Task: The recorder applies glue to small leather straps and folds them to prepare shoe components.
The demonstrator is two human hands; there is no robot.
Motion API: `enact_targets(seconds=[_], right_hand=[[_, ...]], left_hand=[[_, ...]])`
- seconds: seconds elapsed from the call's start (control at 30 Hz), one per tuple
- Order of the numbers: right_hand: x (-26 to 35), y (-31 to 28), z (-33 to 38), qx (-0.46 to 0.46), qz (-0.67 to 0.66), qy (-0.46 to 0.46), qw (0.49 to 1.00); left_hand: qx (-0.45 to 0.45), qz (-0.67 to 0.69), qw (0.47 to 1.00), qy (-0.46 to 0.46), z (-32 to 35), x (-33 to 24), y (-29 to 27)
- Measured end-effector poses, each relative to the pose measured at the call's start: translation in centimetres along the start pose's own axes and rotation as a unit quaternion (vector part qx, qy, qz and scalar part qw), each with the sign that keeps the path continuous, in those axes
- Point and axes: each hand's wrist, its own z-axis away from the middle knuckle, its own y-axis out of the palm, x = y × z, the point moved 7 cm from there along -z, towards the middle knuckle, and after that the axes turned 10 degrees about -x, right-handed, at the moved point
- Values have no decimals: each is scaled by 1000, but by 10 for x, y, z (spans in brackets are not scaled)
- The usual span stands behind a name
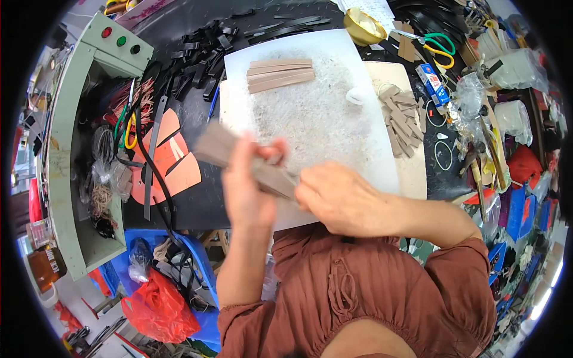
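Observation:
My left hand and my right hand together hold a bundle of long taupe strips just above the near edge of a white cutting board. The bundle slants up to the left past my left fingers and looks blurred. My right hand grips its lower right end. A few more taupe strips lie flat at the far side of the board. A pile of shorter taupe pieces lies to the right of the board.
Black strips are heaped at the back. Orange cut shapes and a long black strap lie on the left. A green control box, green-handled scissors, a yellow bowl, plastic bags and a small blue box crowd the edges.

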Motion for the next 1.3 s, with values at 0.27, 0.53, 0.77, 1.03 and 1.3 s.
enact_targets(seconds=[0.27, 0.53, 0.77, 1.03, 1.3], right_hand=[[-59, -130, 33, -131, 37, 193, 972], [-219, -174, 30, -168, 384, 96, 903], [-195, -55, -91, -50, 113, -83, 989], [-217, -14, -128, -13, 109, -135, 985], [-248, -25, -129, -64, 167, -87, 980]], left_hand=[[18, -51, 976, 211, -18, -104, 6], [149, -674, 541, 480, -48, -31, 85], [141, -689, 515, 490, -42, -9, 76], [117, -649, 524, 539, -35, -4, 74], [85, -689, 493, 524, -55, -5, 95]])
